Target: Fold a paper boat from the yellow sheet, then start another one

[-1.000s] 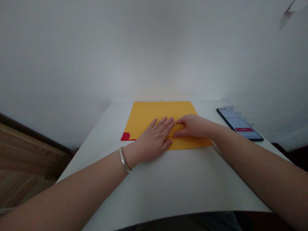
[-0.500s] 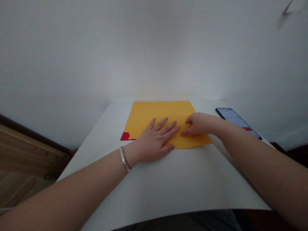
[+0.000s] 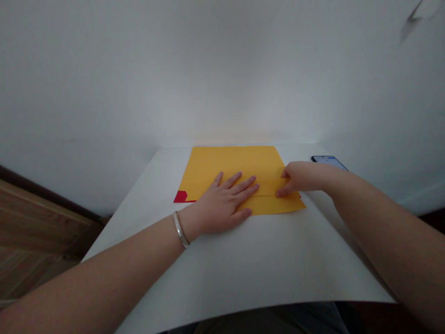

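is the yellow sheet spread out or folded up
The yellow sheet lies mostly spread flat, its broad face open beyond the left hand. A line crosses its near part; whether that's a fold, I cannot tell.

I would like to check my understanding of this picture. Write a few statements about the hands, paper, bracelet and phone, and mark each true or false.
1. The left hand lies spread on the yellow paper. True.
2. The bracelet is on the right arm. False: the bracelet is on the left arm.
3. The right hand is at the paper's right part. True.
4. The phone is fully visible. False: the right arm partly hides the phone.
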{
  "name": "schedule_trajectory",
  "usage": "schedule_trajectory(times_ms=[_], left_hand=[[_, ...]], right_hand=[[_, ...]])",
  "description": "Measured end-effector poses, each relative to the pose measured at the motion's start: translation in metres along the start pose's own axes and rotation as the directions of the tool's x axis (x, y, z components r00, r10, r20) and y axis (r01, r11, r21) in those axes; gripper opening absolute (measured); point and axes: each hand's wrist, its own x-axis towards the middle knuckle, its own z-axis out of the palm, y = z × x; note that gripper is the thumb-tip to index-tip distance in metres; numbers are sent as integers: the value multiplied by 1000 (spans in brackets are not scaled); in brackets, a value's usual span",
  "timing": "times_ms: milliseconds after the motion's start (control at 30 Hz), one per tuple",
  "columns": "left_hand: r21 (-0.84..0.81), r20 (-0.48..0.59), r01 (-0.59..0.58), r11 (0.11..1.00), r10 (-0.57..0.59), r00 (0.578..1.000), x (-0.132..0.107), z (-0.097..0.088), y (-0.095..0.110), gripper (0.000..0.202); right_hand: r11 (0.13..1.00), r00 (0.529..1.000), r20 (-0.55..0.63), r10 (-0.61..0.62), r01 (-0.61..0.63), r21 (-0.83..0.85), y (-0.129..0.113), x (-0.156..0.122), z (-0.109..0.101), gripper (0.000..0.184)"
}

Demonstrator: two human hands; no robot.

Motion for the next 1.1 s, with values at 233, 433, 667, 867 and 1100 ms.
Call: schedule_trajectory(times_ms=[233, 433, 667, 867, 1100], left_hand=[[-23, 35, 3, 1000, -2, 999, 0, -5, 2, 57], [1, 29, -28, 1000, 28, 999, 0, -6, 2, 49], [-9, -6, -63, 998, 63, 998, 0, -2, 0, 51], [-16, 14, -58, 998, 58, 998, 0, 0, 0, 51], [-25, 22, -63, 998, 63, 998, 2, 2, -2, 51]], right_hand=[[1000, 1000, 30, 7, -7, -8, 0, -4, -2, 38], [1000, 1000, 11, -21, 21, -9, 0, -5, -2, 37], [999, 998, 50, 47, -46, -23, 1, -8, -5, 26], [999, 994, 108, 36, -37, 2, 14, -6, -2, 23], [987, 985, 165, 44, -68, 142, 29, 1, 3, 13]])
